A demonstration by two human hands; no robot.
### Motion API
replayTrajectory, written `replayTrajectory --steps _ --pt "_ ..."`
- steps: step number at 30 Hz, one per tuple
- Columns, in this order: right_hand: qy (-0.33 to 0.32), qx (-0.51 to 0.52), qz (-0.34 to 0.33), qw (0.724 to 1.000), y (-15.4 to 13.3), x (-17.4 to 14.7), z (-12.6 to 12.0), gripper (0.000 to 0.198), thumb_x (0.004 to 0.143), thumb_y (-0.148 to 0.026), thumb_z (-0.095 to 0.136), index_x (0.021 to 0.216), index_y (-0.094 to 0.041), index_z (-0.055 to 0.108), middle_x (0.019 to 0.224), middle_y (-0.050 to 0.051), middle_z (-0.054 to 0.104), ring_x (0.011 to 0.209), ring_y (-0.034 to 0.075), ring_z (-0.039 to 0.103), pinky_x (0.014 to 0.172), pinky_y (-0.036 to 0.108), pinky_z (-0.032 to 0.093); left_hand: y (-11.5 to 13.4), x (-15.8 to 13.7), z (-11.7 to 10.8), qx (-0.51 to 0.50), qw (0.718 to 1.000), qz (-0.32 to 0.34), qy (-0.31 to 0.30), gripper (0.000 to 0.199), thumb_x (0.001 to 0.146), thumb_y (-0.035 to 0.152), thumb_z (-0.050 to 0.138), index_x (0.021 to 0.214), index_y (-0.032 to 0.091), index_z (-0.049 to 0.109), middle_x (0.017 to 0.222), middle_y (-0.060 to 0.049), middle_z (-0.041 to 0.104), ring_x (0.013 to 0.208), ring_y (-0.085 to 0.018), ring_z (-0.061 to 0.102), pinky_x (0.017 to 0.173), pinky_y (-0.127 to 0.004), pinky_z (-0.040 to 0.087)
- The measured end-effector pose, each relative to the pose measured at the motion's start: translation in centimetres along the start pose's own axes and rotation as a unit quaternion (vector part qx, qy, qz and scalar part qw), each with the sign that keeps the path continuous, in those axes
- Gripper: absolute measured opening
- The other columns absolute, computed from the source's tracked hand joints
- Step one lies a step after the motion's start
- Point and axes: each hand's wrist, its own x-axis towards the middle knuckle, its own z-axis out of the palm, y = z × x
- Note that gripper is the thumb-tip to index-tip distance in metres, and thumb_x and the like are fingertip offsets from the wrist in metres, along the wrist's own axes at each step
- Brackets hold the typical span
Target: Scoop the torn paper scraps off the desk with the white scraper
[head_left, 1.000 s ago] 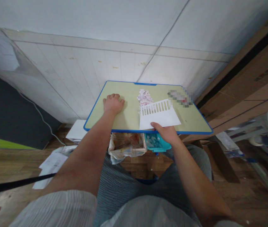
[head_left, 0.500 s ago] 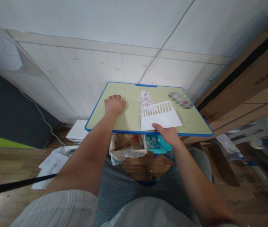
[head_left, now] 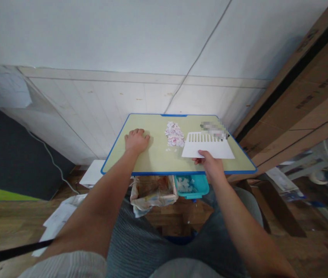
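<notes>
On the pale yellow, blue-edged tabletop (head_left: 158, 164), my left hand (head_left: 136, 141) rests palm down with its fingers apart, holding nothing. My right hand (head_left: 212, 164) grips the near edge of a white sheet with a row of slots cut along its far side (head_left: 220, 150). The thumb lies on top and the other fingers are underneath. A heap of small whitish-pink pieces (head_left: 174, 135) lies between my hands, just left of the sheet. Several stray bits are at the heap's near side. A blurred-out item (head_left: 214, 129) lies just beyond the sheet.
Below the table's near edge are a bag-lined bin (head_left: 153, 202) and a teal container (head_left: 197, 196) holding pale pieces. The wall (head_left: 108, 96) stands behind the table, with a grey cable (head_left: 201, 54) across it. Large cardboard boxes (head_left: 305, 96) stand at the right.
My right hand has moved the slotted sheet rightward, off the heap, which now shows whole. My left hand stays in place on the table. The camera view has tilted upward slightly.
</notes>
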Motion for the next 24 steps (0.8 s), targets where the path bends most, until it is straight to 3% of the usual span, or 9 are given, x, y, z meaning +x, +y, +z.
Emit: replayTrajectory --steps 5,10,12,14,17,19,24 --pt "-0.051 -0.029 -0.010 0.998 -2.0 5.8 0.9 0.029 0.070 -0.050 0.082 0.073 -0.024 0.071 0.062 0.005 0.076 0.048 0.021 0.063 0.051 0.036 0.055 -0.3 1.1 -0.2 0.019 1.000 -0.017 -0.006 0.054 0.115 0.046 0.053 0.155 0.019 0.077 0.167 -0.024 0.069 0.157 -0.046 0.059 0.127 -0.062 0.051" --pt "-0.113 -0.088 -0.027 0.989 -2.9 13.1 3.1 0.028 0.087 -0.041 0.090 0.074 -0.022 0.072 0.061 -0.002 0.072 0.052 0.016 0.061 0.058 0.032 0.055 0.5 5.1 0.2 0.013 0.998 -0.059 0.008 0.045 0.111 0.037 0.058 0.147 0.021 0.080 0.160 -0.026 0.071 0.154 -0.046 0.062 0.129 -0.062 0.050" --pt "-0.126 -0.105 -0.030 0.986 -2.7 15.5 4.0 0.030 0.093 -0.038 0.092 0.077 -0.022 0.072 0.063 -0.005 0.070 0.054 0.014 0.062 0.062 0.031 0.057 1.1 7.0 0.5 0.006 0.999 -0.049 0.002 0.046 0.110 0.034 0.058 0.149 0.021 0.079 0.162 -0.024 0.071 0.155 -0.044 0.063 0.131 -0.062 0.049" --pt "-0.126 -0.106 -0.038 0.986 -2.3 17.0 4.8 0.032 0.092 -0.038 0.090 0.072 -0.022 0.070 0.060 -0.004 0.069 0.053 0.015 0.060 0.061 0.033 0.057 1.7 8.7 0.8 0.003 1.000 -0.029 -0.008 0.045 0.110 0.032 0.060 0.150 0.021 0.079 0.164 -0.023 0.071 0.156 -0.043 0.063 0.131 -0.059 0.050" --pt "-0.120 -0.081 -0.056 0.988 -1.3 16.8 5.8 0.031 0.084 -0.046 0.079 0.066 -0.025 0.065 0.057 0.002 0.068 0.050 0.019 0.059 0.054 0.035 0.054 2.3 10.4 1.5 0.011 1.000 0.007 -0.014 0.046 0.111 0.029 0.059 0.150 0.017 0.079 0.163 -0.023 0.072 0.154 -0.042 0.066 0.130 -0.055 0.053" --pt "-0.127 -0.064 -0.065 0.988 -0.7 15.0 6.3 0.034 0.088 -0.057 0.071 0.074 -0.026 0.068 0.063 0.004 0.073 0.053 0.021 0.064 0.051 0.035 0.055 2.4 10.8 2.0 0.025 0.999 0.034 -0.003 0.047 0.113 0.028 0.055 0.150 0.012 0.078 0.159 -0.025 0.074 0.150 -0.042 0.068 0.128 -0.055 0.055" --pt "-0.200 -0.082 -0.087 0.972 -0.9 9.4 6.5 0.045 0.102 -0.060 0.074 0.073 -0.026 0.078 0.071 0.006 0.080 0.066 0.023 0.076 0.070 0.038 0.070 1.7 10.9 3.4 0.046 0.993 0.107 0.031 0.045 0.114 0.025 0.050 0.144 0.009 0.079 0.154 -0.026 0.077 0.145 -0.046 0.071 0.127 -0.061 0.055"
